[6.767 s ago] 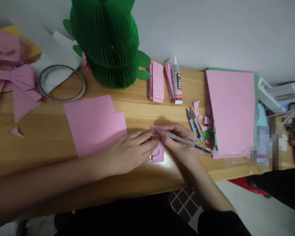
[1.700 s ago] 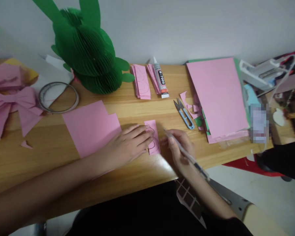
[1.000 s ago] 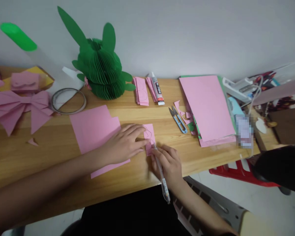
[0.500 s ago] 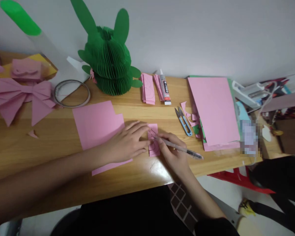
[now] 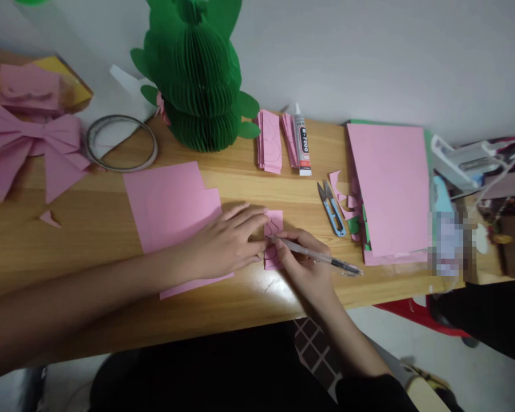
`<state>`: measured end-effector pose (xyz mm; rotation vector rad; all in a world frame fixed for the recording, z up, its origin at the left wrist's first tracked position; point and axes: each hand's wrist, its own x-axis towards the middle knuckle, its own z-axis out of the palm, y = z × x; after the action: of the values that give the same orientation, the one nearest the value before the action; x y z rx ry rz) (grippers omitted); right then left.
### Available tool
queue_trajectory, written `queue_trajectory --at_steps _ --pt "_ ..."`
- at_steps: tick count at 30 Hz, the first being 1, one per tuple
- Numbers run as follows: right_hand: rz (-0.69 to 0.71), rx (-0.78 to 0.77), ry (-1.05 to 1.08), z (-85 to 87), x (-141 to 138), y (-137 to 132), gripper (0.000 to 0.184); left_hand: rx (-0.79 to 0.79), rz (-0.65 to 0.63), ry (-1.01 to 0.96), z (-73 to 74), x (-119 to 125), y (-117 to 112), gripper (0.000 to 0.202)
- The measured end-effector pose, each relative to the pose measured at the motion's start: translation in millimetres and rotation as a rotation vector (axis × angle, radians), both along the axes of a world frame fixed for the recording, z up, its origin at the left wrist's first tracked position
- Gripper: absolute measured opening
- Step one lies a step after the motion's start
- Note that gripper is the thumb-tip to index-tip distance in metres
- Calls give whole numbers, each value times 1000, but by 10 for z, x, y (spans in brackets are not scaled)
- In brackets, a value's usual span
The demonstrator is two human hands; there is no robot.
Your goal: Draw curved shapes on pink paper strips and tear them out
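Note:
A small pink paper piece (image 5: 276, 217) with dark curved lines on it lies on the wooden table. My left hand (image 5: 229, 240) rests flat, fingers spread, with its fingertips on the left edge of that piece. Beneath the hand and forearm lies a larger pink sheet (image 5: 171, 200) with a notched corner. Between the thumb and fingers of my right hand (image 5: 306, 269) is a clear pen (image 5: 321, 256), its tip touching the small piece. Parts of the drawn lines are hidden by my fingers.
Behind stand a green honeycomb paper figure (image 5: 197, 80), a stack of pink pieces (image 5: 269, 143) and a glue tube (image 5: 302, 143). To the right are thread snips (image 5: 332, 210), paper scraps and a pink sheet stack (image 5: 390, 189). A tape roll (image 5: 152, 157) and pink bow (image 5: 34, 134) sit left.
The view has tilted down and shifted a little, so the table things sit differently in it. My left hand still presses the piece, and the pen tip stays on the drawn lines.

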<state>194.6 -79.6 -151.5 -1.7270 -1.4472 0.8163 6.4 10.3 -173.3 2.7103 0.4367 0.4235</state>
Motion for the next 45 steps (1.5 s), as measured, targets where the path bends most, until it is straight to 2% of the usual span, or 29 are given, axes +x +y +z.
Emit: queue_trajectory --at_steps 17,34,45 --pt "37 39 -39 28 -8 55 6 -10 -1 -32 10 -2 0 22" --pt "-91 6 19 -3 0 1 6 10 -2 -22 18 -4 15 24" --pt "-92 34 26 -62 -3 -25 8 -34 -3 1 0 -6 19 22"
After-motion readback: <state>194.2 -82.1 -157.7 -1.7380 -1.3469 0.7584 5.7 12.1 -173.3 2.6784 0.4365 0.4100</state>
